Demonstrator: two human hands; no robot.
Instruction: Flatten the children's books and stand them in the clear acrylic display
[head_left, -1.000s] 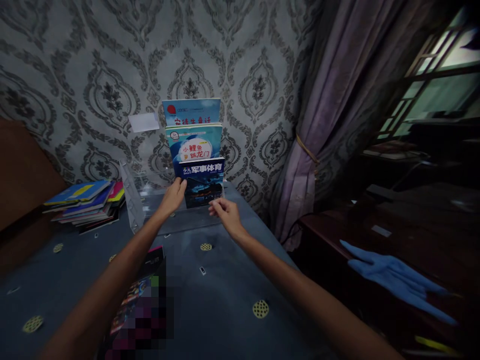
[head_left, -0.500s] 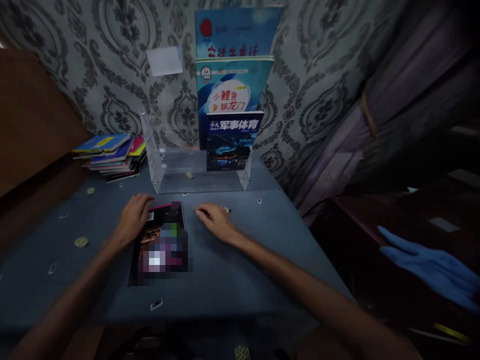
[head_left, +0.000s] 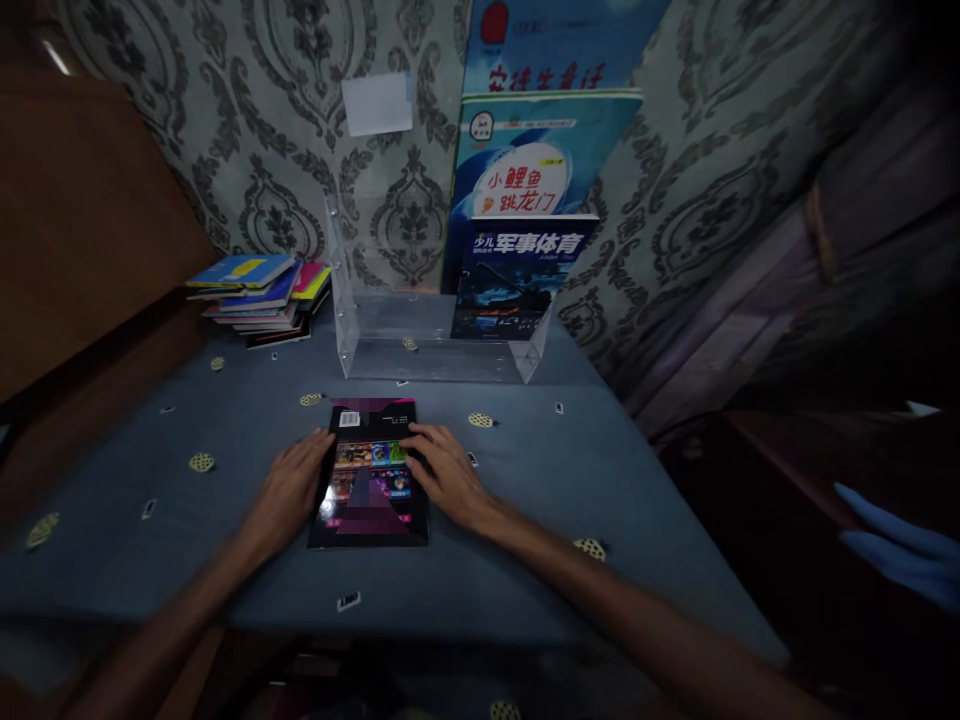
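Your left fingers (head_left: 319,450): loosely spread and flat, tips touching the left edge of the dark book (head_left: 367,525).
Your right fingers (head_left: 417,438): spread wide, lying on the upper right of its cover, closed round nothing.
Dark book: flat on the table (head_left: 615,480), between your two sets of fingers, with a white label at its far left corner.
Clear stand (head_left: 341,290): just beyond the book, against the wall. Three books stand tiered in its right part, the navy book (head_left: 517,275) in front.
Book stack (head_left: 259,295): lying flat, left of the stand.
Blue glove (head_left: 900,555): at the right edge, well apart.
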